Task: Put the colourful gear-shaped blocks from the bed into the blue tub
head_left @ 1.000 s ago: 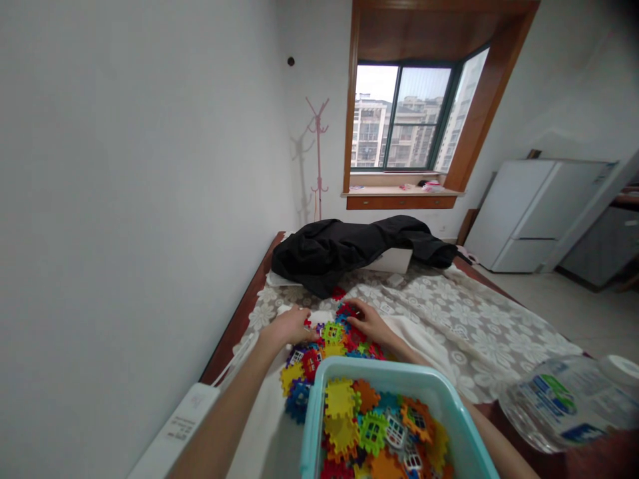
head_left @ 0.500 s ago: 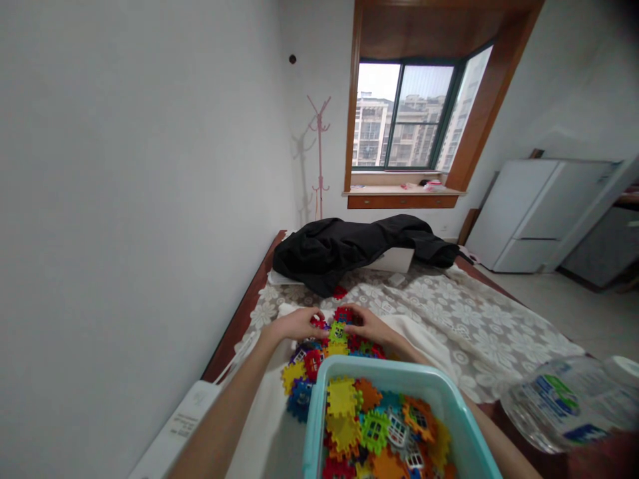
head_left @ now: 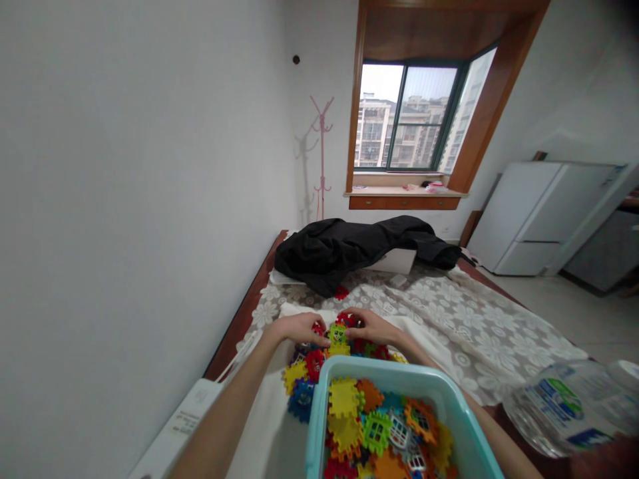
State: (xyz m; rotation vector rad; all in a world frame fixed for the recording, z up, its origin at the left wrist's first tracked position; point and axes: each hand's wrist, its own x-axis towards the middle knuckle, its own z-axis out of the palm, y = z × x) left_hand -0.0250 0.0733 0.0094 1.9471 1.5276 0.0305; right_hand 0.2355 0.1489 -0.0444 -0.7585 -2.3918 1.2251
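Behind the bin, my left hand (head_left: 301, 329) and my right hand (head_left: 373, 326) face each other with fingers curled. Between them is a green toothed building block (head_left: 338, 334) with a window-like grid, pinched from both sides by my thumbs and fingers. A yellow block (head_left: 339, 349) sits directly below it; whether the two are joined I cannot tell. Around my hands lies a pile of blocks, among them a red block (head_left: 315, 364), a yellow block (head_left: 295, 377) and a blue block (head_left: 301, 399). My fingers partly hide the red pieces behind.
A light-blue plastic bin (head_left: 394, 367) full of mixed blocks stands closest to me. At right is a large clear bottle (head_left: 564, 412). Black cloth (head_left: 344, 246) covers a white box (head_left: 397, 261) at the far end. One red block (head_left: 341, 293) lies beside the cloth. A wall (head_left: 150, 199) rises on the left.
The view has shifted slightly. Both hands stay around the green block, with only small finger movements; the pile and bin look the same.
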